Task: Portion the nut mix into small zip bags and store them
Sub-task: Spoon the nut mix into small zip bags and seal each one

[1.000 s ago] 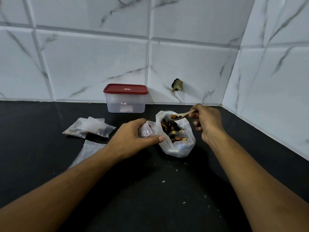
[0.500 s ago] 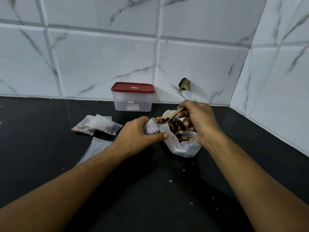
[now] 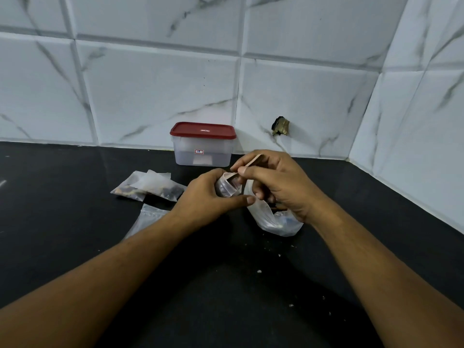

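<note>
The left hand (image 3: pixel 208 194) curls around a small zip bag (image 3: pixel 227 189), thumb stretched along its near side, holding its mouth up and open over the middle of the black counter (image 3: pixel 226 297); the right hand (image 3: pixel 276 183) pinches the handle of a pale spoon (image 3: pixel 252 162) between thumb and fingers, with the spoon's bowl tipped into the small bag's mouth; just right of that bag, under the right hand, the large clear bag of nut mix (image 3: pixel 271 219) rests on the counter, its contents mostly hidden by the hand; to the left lie 2 overlapping filled bags (image 3: pixel 148 187) with dark contents; nearer, 1 flat empty bag (image 3: pixel 148 218) lies partly under the left forearm; far back, against the marble-tiled wall (image 3: pixel 150 91), stands a clear container (image 3: pixel 203 151) with its red lid on; pale crumbs (image 3: pixel 259 271) dot the near counter.
</note>
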The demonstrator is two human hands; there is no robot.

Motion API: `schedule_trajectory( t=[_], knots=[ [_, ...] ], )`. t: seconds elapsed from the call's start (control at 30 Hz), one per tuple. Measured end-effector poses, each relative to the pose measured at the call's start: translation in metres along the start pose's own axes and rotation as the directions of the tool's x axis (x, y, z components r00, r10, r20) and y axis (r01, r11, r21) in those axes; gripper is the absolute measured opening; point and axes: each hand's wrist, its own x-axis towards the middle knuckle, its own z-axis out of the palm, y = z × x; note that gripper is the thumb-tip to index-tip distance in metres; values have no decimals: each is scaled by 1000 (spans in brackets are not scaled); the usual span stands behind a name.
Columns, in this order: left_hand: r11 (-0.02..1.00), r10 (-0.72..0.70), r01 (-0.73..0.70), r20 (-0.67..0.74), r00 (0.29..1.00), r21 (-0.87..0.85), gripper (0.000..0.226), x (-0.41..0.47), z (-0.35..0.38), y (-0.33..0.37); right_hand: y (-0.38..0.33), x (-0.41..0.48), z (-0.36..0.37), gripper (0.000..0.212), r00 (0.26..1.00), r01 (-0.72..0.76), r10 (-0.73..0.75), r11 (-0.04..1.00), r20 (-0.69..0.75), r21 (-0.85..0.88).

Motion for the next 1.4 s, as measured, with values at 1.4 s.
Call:
schedule_trajectory(
  t=[1.4],
  knots=[
    [991,0,-21,153,988,132,62,0,5,3,46,11,-44,17,798,-362,325,932,-508,28]
  ],
)
